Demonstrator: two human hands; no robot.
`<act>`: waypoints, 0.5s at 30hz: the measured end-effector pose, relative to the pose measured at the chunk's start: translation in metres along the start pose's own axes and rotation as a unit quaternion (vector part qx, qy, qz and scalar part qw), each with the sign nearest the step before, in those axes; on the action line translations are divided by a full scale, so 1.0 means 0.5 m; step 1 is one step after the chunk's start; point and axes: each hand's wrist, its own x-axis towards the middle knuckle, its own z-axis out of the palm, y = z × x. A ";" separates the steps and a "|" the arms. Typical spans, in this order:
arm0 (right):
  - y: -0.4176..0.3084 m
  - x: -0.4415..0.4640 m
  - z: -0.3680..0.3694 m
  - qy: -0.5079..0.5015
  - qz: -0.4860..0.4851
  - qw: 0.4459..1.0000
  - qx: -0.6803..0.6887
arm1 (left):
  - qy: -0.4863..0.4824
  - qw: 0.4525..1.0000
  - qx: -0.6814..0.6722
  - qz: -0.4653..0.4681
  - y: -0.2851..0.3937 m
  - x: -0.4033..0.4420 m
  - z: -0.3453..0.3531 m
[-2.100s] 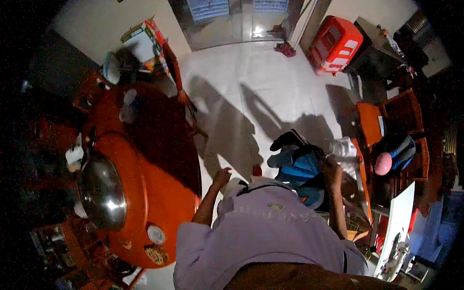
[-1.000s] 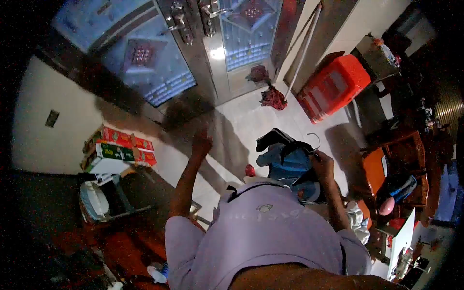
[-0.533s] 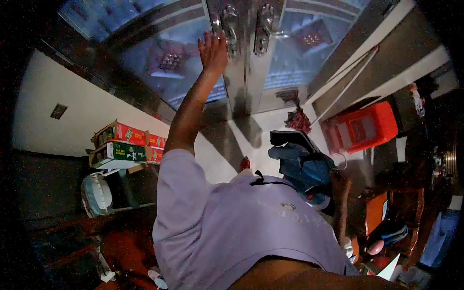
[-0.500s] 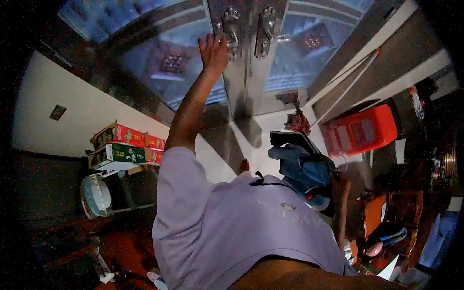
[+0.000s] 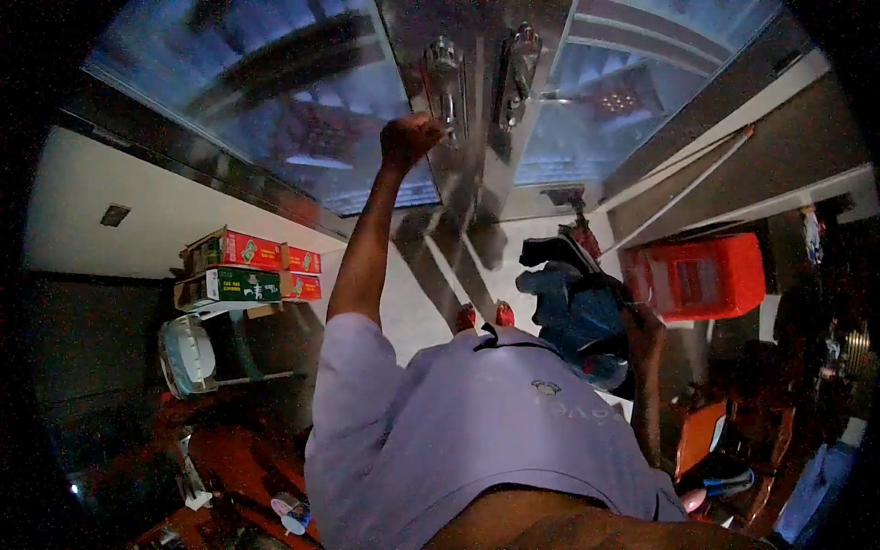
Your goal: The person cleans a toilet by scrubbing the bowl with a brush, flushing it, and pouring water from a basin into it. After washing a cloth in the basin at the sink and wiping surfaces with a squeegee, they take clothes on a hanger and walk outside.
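Near the left door handle (image 5: pixel 446 92) on the metal double door, my left hand (image 5: pixel 411 142) is closed, with its fingers curled around the lever's end; the contact is partly hidden. My right hand (image 5: pixel 644 332), in shadow, is closed on a bundle of dark blue and black clothes (image 5: pixel 577 312) hanging at my right side. Another handle (image 5: pixel 521 78) is on the right door leaf.
Red and green cartons (image 5: pixel 246 266) and a pale plastic container (image 5: pixel 188 357) are at the left. At the right are a red plastic stool (image 5: pixel 701 275), a mop (image 5: pixel 585 234) against the wall and a wooden chair (image 5: pixel 701 438). Two red shoes (image 5: pixel 505 314) show below.
My left hand has risen from my side to the door, its spread fingers curling and lowering beside the handle. The view has moved towards the door. My right hand still has the clothes.
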 end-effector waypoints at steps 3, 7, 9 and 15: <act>-0.002 0.053 0.018 -0.058 -0.002 0.923 0.379 | -0.035 0.994 0.104 -0.010 0.032 -0.037 -0.024; -0.053 0.105 0.000 -0.110 -0.006 0.986 0.127 | 0.074 0.989 0.121 0.052 0.048 -0.126 -0.058; -0.095 0.119 -0.010 -0.158 0.018 0.971 0.177 | 0.084 0.978 0.171 0.081 0.079 -0.158 -0.110; -0.101 0.179 0.036 -0.180 -0.143 0.955 0.187 | 0.015 0.989 0.139 0.036 0.117 -0.282 -0.222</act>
